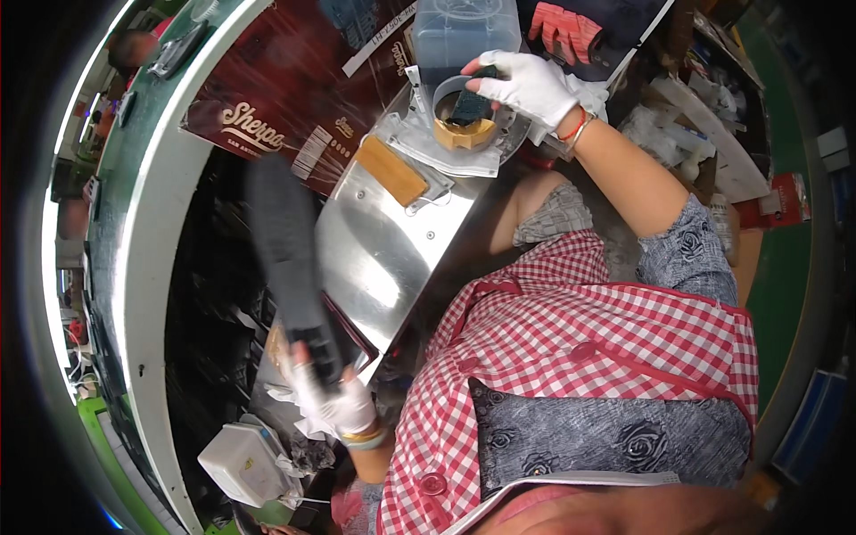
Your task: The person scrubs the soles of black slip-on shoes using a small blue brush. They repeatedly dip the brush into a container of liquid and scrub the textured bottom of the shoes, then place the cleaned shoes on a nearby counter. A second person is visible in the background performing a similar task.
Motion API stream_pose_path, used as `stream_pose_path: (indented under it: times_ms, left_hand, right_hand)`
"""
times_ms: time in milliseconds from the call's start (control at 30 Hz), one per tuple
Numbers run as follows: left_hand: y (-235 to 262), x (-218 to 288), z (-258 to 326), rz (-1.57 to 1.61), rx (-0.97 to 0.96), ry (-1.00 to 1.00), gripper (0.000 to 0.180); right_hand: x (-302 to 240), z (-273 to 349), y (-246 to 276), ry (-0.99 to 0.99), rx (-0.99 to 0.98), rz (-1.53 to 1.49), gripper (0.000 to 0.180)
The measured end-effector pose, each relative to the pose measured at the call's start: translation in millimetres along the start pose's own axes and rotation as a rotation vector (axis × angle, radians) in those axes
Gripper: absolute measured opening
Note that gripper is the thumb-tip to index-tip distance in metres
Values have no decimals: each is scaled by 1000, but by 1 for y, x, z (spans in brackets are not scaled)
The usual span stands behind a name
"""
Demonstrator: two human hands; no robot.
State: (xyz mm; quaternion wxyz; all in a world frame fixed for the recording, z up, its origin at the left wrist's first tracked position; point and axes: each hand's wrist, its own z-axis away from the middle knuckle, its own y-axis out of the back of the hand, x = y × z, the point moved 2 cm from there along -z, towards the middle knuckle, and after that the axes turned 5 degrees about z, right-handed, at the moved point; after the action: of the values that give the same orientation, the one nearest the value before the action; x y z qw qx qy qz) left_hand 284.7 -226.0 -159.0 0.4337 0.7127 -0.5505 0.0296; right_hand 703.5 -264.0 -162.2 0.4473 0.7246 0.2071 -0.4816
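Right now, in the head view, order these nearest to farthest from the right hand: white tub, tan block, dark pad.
1. Dark pad: at the right hand.
2. Tan block: left of the pad.
3. White tub: lower left.

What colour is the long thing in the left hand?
The long thing is dark grey; see head view.

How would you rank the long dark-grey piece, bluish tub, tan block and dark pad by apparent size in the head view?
Largest to smallest:
1. Long dark-grey piece, blurred
2. Bluish tub, cut off by the top edge
3. Tan block and dark pad: too alike to rank
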Motion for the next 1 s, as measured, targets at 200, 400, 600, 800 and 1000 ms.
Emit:
stream_pose_path:
  times_ms: [200,400,600,800,1000]
  left_hand:
    - [-56,-30,86,294,-250,291,70]
    - [-81,-34,79,1354,31,1144,63]
    - [-114,-69,85,1157,-314,985,51]
    - [-131,-36,51,2074,-159,1339,51]
    - [-122,-18,20,1959,-121,1279,47]
  right_hand:
    - [-5,-12,4,280,182,272,18]
    - [3,-1,7,63,153,111,25]
    - [17,4,3,-85,81,24,24]
    - [20,8,1,-94,35,32,25]
    - [27,8,7,-57,70,-58,27]
